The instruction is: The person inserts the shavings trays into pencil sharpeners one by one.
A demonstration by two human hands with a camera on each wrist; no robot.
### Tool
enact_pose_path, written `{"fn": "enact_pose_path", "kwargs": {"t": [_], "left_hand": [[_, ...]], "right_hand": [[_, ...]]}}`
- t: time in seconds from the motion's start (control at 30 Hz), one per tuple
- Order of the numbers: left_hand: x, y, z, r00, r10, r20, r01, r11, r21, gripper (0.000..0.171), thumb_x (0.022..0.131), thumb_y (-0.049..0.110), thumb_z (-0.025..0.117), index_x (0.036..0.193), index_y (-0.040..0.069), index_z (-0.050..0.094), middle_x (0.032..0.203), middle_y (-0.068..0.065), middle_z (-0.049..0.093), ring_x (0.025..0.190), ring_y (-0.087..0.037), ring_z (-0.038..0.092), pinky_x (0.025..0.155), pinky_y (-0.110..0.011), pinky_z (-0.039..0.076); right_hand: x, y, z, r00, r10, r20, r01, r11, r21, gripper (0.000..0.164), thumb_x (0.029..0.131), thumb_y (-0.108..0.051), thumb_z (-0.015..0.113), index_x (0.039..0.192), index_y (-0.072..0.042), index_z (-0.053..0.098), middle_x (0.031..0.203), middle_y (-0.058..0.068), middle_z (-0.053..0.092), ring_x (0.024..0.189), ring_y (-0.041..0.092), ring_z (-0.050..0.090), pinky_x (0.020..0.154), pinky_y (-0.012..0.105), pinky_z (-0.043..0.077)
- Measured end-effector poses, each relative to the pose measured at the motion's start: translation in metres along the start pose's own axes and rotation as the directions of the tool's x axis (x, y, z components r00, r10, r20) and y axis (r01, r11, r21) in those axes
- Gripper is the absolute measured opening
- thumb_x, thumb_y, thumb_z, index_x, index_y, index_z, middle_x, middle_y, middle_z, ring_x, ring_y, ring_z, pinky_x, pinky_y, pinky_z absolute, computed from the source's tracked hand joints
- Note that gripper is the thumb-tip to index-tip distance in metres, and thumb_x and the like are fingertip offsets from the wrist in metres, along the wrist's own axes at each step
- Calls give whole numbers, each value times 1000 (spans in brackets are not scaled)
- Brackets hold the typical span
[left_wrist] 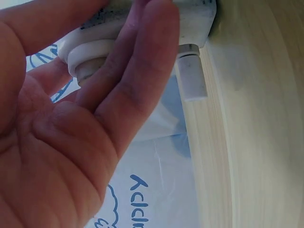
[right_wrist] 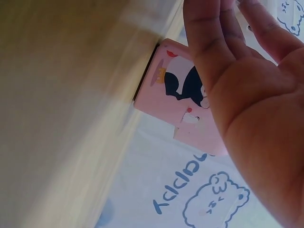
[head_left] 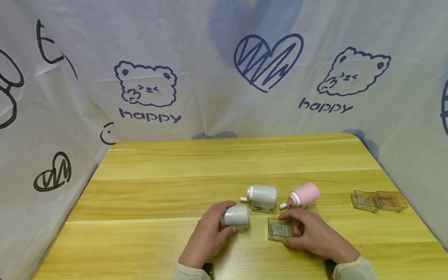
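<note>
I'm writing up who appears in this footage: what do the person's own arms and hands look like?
The left hand and right hand are bare, without gloves. The left sleeve and right sleeve are pale cream. A dark left wrist item and a dark right wrist item show only partly by the cuffs. No cables show.

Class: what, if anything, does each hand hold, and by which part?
The left hand grips the nearer pale bottle around its neck end; the right hand holds the small see-through box by its right end.
</note>
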State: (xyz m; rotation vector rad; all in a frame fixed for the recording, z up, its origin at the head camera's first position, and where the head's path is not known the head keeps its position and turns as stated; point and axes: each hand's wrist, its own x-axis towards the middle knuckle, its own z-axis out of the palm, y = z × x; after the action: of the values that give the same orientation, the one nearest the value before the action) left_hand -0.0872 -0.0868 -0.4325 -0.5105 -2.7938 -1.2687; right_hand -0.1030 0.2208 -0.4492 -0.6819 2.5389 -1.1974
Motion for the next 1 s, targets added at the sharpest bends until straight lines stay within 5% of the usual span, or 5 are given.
{"fn": "enact_pose_path", "kwargs": {"t": [1.0], "left_hand": [[0,4,2,996,0,84,5,998,-57,50,82,16,74,128,19,53,113,3,57,90,-12,52,78,-31,46]], "right_hand": [[4,-5,8,991,-116,-59,115,993,-29,52,76,-34,79,120,-14,61,80,-5,55,70,8,53,62,28,48]]}}
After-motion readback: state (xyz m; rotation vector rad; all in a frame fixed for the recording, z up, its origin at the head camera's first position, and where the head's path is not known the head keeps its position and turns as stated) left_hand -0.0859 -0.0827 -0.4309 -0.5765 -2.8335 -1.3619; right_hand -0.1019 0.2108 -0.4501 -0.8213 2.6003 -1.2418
